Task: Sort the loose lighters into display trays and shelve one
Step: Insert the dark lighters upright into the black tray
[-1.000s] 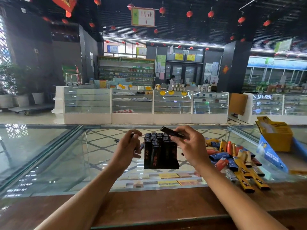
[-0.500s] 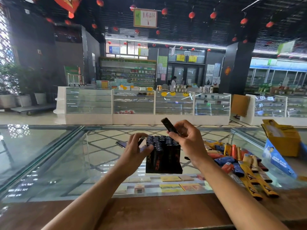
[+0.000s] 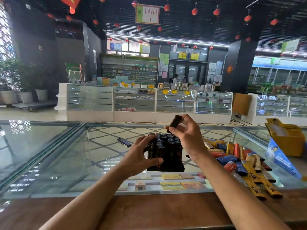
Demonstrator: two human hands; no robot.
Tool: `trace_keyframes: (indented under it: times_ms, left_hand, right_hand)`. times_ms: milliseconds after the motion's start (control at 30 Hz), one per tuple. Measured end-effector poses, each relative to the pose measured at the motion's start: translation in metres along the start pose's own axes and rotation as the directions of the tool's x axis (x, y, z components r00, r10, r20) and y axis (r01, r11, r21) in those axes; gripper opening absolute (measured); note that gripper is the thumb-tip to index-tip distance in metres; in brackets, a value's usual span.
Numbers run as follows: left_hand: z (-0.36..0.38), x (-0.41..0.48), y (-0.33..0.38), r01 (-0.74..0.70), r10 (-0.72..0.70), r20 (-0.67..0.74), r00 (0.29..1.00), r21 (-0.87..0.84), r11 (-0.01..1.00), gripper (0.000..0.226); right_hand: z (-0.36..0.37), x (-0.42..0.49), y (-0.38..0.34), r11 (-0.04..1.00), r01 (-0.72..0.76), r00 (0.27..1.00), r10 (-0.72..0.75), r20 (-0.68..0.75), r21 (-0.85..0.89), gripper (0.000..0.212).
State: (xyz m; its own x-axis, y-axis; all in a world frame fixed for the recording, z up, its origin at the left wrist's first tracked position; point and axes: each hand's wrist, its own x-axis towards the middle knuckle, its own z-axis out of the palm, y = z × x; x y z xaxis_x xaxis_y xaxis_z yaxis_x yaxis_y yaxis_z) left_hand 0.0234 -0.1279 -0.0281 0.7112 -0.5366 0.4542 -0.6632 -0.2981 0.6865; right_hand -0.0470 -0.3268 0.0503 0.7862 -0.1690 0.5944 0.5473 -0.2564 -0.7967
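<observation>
The counter top (image 3: 49, 146) is clear glass, glossy with reflections — its near edge (image 3: 149, 211) is brown wood, smooth and faintly shiny. The tray of lighters (image 3: 167, 153) looks like glossy black plastic; the far-right box (image 3: 292, 143) is matt yellow cardboard.

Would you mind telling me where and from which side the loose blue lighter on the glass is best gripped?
I would pinch the blue lighter mid-body across its two long sides, coming straight down from above. It lies flat and alone on the glass counter, left of the black display tray that the left hand holds, so both sides are free. The right hand pinches a black lighter.
</observation>
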Motion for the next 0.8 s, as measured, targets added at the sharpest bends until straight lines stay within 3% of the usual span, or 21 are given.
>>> trace_keyframes:
  times_ms: [100,300,633,800]
  left_hand:
    - [0.0,0.001,0.0,0.025,-0.025,-0.001,1.0,0.051,0.998,0.088]
    - [0.0,0.001,0.0,0.05,-0.05,-0.004,0.999,0.004,0.999,0.09]
    - [0.0,0.002,0.001,0.04,-0.041,-0.015,0.999,-0.033,0.999,0.084]
    - [0.0,0.002,0.0,0.042,-0.042,-0.006,0.999,-0.043,0.998,0.086]
  right_hand:
    - [0.0,0.0,0.012,0.978,0.046,0.998,-0.051,-0.02,-0.201,0.024]
    - [0.008,-0.005,0.026,0.861,0.202,0.973,-0.229,-0.003,-0.467,0.055]
    - [0.012,-0.007,0.023,0.809,0.269,0.932,-0.356,-0.073,-0.523,0.055]
    - [0.011,-0.006,0.029,0.788,0.228,0.959,-0.282,-0.007,-0.572,0.046]
